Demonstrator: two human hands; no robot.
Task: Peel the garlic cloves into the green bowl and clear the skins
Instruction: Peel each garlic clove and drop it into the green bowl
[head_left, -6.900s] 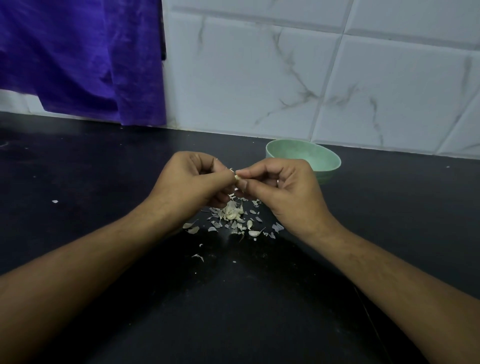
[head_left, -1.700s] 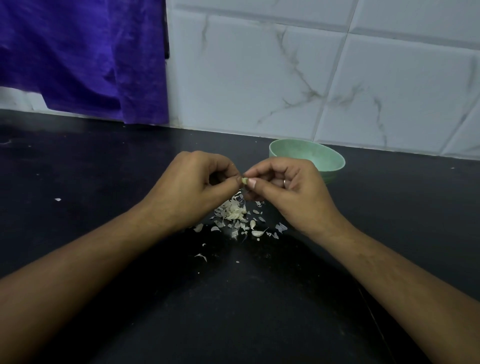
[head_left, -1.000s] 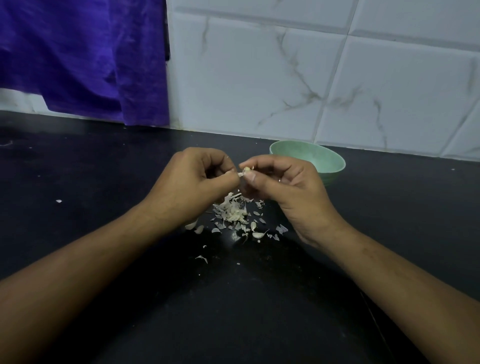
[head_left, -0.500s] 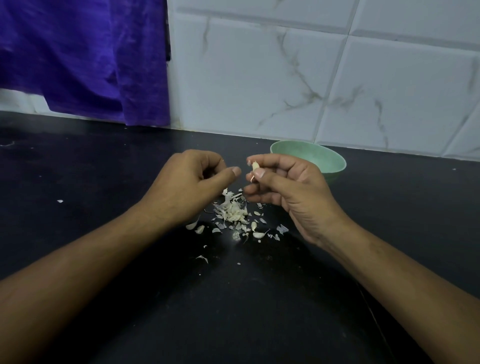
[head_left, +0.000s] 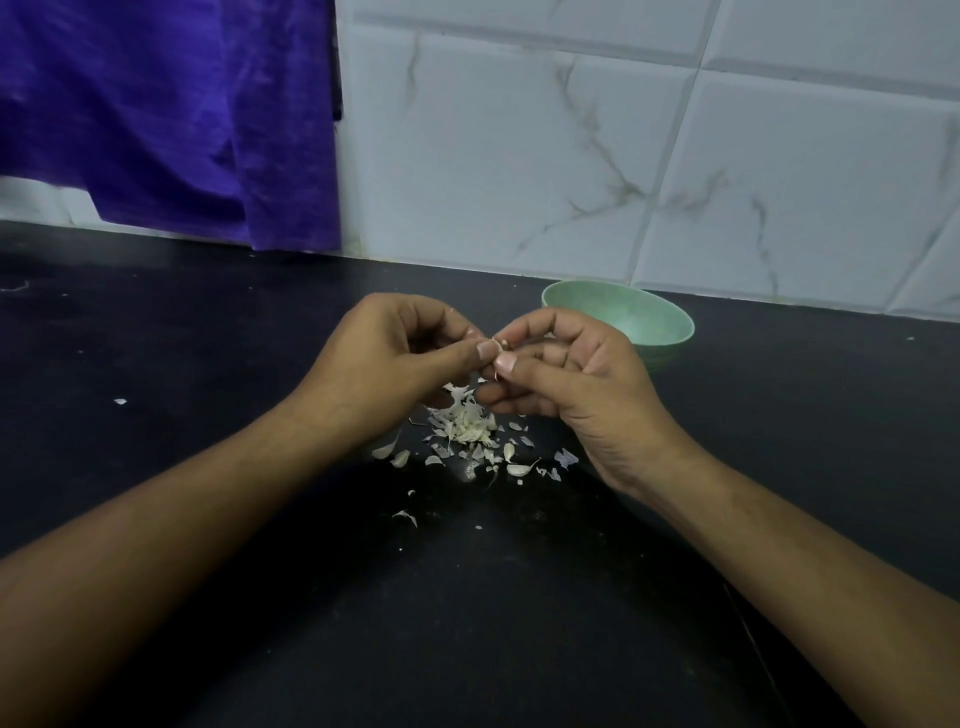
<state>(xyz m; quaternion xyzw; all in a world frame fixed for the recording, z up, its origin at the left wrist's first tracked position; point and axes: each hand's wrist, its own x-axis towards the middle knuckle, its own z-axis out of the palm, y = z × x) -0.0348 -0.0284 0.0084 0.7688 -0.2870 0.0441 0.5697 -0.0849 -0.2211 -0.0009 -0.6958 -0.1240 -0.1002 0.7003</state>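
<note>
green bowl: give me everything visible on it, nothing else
The green bowl is small, round and pale mint green, matte like plastic or melamine. It stands upright on the black counter close to the tiled wall. The right hand hides its near left side without visibly touching it. The visible part of the inside looks empty; no cloves can be made out.

text: none legible | labels: none | numbers: none | signs: none

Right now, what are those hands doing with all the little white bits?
A person is peeling garlic. The left hand and right hand pinch one small garlic clove between their fingertips, above a pile of skins on the black counter. The green bowl waits just behind the right hand; what it holds cannot be seen.
</note>
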